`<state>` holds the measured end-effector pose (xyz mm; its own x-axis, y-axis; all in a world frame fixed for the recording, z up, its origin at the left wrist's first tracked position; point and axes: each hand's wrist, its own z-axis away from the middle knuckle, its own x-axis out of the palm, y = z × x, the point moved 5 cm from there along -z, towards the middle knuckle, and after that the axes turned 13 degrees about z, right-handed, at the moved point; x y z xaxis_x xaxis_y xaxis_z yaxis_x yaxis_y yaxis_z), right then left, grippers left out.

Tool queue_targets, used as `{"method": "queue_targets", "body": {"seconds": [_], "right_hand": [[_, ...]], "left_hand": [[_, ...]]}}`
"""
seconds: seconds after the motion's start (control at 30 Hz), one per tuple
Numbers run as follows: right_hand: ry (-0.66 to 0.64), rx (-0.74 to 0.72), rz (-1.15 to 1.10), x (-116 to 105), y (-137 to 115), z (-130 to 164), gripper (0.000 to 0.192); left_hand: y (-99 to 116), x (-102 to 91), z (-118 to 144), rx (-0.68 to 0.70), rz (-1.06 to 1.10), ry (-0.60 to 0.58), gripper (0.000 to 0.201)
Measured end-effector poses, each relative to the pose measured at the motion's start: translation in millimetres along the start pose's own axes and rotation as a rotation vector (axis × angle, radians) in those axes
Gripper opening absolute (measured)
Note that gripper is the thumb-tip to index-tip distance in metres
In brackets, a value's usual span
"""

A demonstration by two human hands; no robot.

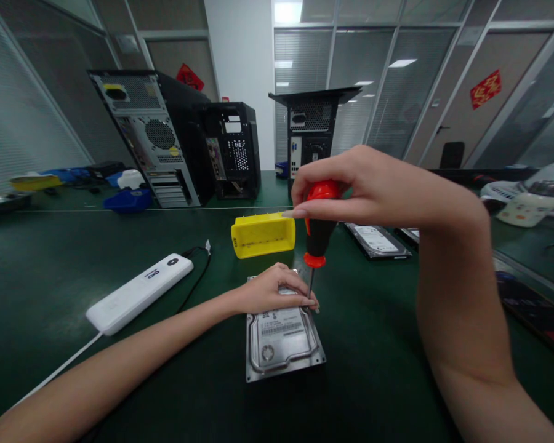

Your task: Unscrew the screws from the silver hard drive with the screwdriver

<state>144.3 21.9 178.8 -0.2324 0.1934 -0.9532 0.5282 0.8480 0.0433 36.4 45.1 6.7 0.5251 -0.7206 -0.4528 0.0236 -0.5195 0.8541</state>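
Right hand point(351, 184) closes round the screwdriver point(318, 237), seemingly keeping it upright, as the bent left hand point(277, 290), pinch unclear, rests on the hard drive point(284, 341), likely steadying it

Back of table point(369, 375): 3 PC cases point(184, 117); blue bin point(128, 200) by leftmost. Wht. power bank point(141, 294) L, marked "18", w/ wht. cable point(66, 364). Red sign point(486, 89) on door point(519, 58), R.

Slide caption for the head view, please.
Right hand holds a screwdriver, tip down, at a hard drive under the left hand.
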Motion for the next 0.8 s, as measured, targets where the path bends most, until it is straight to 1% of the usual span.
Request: {"method": "queue_targets", "body": {"seconds": [0.07,0.13,0.27,0.43,0.57,0.67,0.8], "right_hand": [[-0.013,0.010,-0.029,2,0,-1,0.041],[-0.009,-0.013,-0.053,4,-3,-1,0.042],[0.016,-0.111,-0.043,5,-8,-1,0.028],[0.013,-0.162,-0.046,4,-10,-2,0.033],[-0.019,-0.136,-0.070,2,-9,-2,0.033],[-0.043,-0.107,-0.029,1,-9,-1,0.034],[0.011,-0.138,0.032,-2,-10,0,0.033]], "left_hand": [[1,0.3,-1,0.006,-0.001,-0.005,0.014],[1,0.6,-1,0.004,-0.004,-0.014,0.014],[0,1.5,-1,-0.008,0.028,-0.037,0.017],[1,2.0,-1,-0.015,0.040,-0.045,0.019],[2,2.0,-2,-0.014,0.028,-0.042,0.018],[3,1.7,-1,-0.008,0.004,-0.034,0.016],[3,2.2,-1,0.005,-0.013,-0.037,0.016]]}}
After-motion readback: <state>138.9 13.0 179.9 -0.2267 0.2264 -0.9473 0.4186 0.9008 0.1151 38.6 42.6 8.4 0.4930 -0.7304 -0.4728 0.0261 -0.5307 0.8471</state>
